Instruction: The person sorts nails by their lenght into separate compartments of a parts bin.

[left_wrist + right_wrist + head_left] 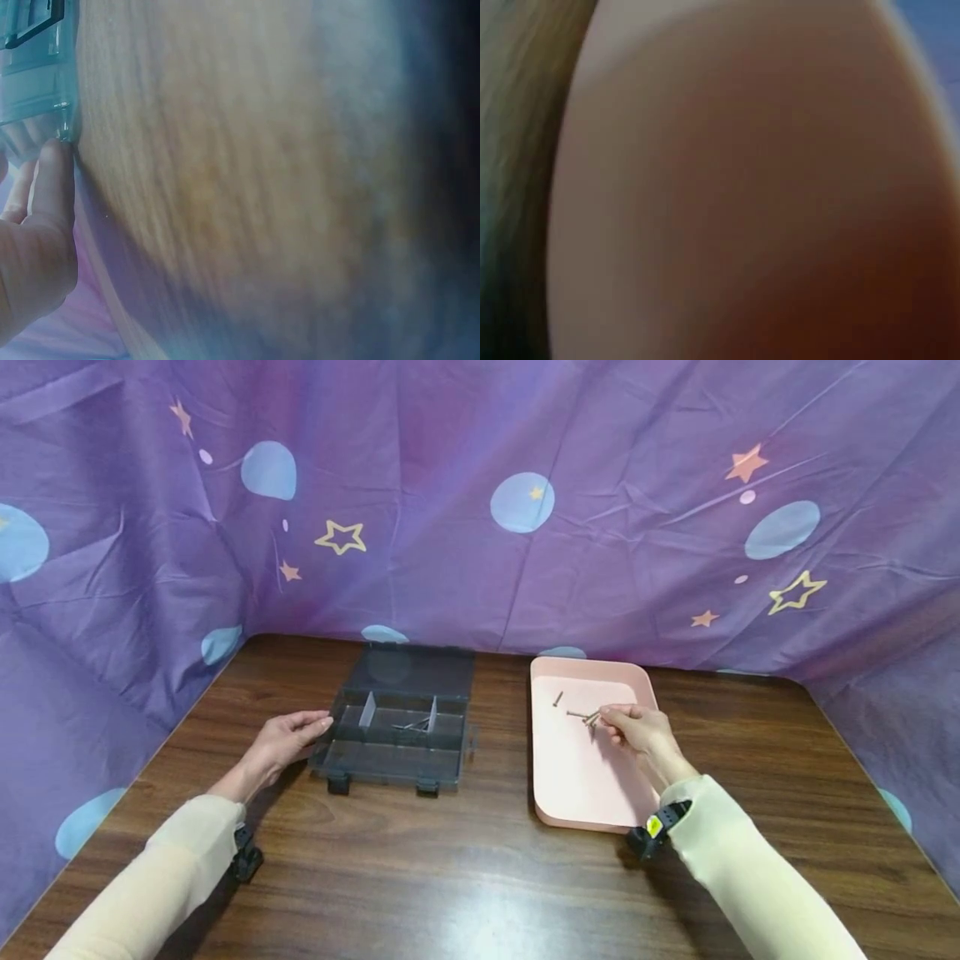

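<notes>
While I am watching the head view from my remote seat, the bare wooden table (pixel 465 877) is filling the near ground, with both pale sleeves reaching forward over it and a dark wrist strap showing on each.

Past that, the left hand (pixel 281 745) is resting flat beside the grey plastic organiser box (pixel 397 727), its fingers lying fairly straight and its fingertips touching the box's left wall; it is gripping nothing. The left wrist view is showing the same contact, a finger (pixel 54 180) pressing against the box corner (pixel 45 82) (the rest there is blurred wood grain). Inside the box's middle compartment a few small screws (pixel 411 725) are lying; its lid is standing open at the back.

To the right, well apart from the box, the pink tray (pixel 577 777) is sitting on the table. The right hand (pixel 637 731) is hovering over it, its fingertips pinching a screw (pixel 591 718) among a small cluster, while one more screw (pixel 558 698) is lying alone farther back in the tray. The right wrist view is giving me only a blurred pink surface.

Behind everything, the purple cloth (pixel 480 527) with stars and blue circles is hanging as a backdrop. I am finding no readable writing or brand anywhere.
</notes>
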Tool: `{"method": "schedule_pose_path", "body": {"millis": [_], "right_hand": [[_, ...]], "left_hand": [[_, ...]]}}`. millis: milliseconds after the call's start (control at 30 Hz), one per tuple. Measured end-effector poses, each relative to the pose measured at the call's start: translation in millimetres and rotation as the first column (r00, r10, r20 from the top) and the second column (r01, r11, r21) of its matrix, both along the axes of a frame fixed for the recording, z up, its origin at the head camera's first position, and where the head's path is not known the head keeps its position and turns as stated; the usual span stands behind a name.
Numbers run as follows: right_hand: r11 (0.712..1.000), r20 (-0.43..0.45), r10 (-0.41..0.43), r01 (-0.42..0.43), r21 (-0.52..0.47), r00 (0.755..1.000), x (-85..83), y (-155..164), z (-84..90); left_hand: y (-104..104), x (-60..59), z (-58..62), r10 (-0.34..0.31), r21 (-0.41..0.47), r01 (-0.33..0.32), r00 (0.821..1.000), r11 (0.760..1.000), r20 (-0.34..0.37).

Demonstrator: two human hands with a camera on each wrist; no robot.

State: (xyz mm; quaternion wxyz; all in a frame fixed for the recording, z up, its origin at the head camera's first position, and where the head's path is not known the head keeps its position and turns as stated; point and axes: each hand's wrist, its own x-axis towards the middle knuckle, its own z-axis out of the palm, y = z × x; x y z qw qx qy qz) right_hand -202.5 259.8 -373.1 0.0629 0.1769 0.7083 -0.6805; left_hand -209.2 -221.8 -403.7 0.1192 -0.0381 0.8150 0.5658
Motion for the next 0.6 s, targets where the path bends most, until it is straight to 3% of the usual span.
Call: {"method": "schedule_pose_path", "body": {"millis": [367, 600], "right_hand": [[0.999, 0.063, 0.038, -0.038, 0.002, 0.997, 2.5, 7.3, -12.7], [0.996, 0.060, 0.047, -0.051, 0.075, 0.997, 1.2, 5.8, -19.1]], "left_hand": [[-0.5, 1.3, -0.7, -0.005, 0.016, 0.005, 1.000, 1.000, -0.009], [0.7, 1.6, 0.7, -0.003, 0.013, 0.003, 1.000, 1.000, -0.007]]}}
